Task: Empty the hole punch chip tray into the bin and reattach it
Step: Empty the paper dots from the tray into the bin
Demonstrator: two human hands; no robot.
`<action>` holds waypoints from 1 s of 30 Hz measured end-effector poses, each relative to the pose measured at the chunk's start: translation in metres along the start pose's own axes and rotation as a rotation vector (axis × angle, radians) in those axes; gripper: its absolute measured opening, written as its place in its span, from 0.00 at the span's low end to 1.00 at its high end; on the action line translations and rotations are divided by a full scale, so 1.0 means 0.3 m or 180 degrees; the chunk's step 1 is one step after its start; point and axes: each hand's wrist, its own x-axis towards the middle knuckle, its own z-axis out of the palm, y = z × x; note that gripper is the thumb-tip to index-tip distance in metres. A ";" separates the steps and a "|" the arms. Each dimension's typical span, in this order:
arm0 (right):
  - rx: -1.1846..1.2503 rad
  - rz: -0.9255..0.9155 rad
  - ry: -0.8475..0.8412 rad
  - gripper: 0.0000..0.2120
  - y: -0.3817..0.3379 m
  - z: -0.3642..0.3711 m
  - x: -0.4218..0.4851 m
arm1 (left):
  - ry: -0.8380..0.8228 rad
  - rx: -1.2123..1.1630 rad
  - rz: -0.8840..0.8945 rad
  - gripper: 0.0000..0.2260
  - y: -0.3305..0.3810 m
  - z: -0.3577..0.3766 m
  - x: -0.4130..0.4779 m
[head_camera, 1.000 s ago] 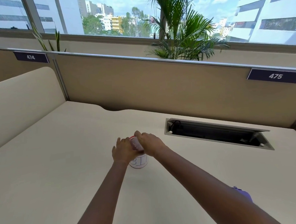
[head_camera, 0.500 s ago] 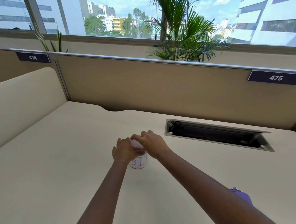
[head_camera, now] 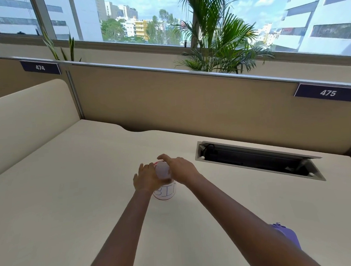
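Nearest to us, at the right edge of the desk [head_camera: 73, 221], a purple punch [head_camera: 287, 236] peeks out from behind our right forearm, mostly hidden. Further in, at mid-desk, both our hands meet over a small white cup, the bin [head_camera: 165, 193], lettered "BI" on its near side. Our left hand [head_camera: 145, 179] curls around a pale translucent tray [head_camera: 162, 171] and holds it above the bin's mouth; our right hand [head_camera: 180, 169] lies over the tray from the right with fingers loosely spread, the forefinger reaching across its far end, though we cannot tell how firmly it grips. Right of the hands is an open cable well [head_camera: 254, 161]. Beyond stands the partition [head_camera: 189, 103], tagged 474 and 475, with a palm [head_camera: 216, 37] at the window.
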 end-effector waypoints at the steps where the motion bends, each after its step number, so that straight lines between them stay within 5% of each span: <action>1: 0.0175 0.0110 0.0024 0.27 -0.001 -0.005 0.001 | 0.0009 0.0006 0.0007 0.36 0.000 0.000 -0.001; 7: 0.0659 0.0456 0.0527 0.16 -0.007 -0.024 0.013 | 0.0030 -0.0213 -0.0015 0.34 0.004 -0.006 -0.016; 30: 0.1451 0.0383 0.0734 0.15 0.015 -0.012 0.003 | -0.0046 -0.0463 -0.0170 0.36 0.000 0.006 -0.007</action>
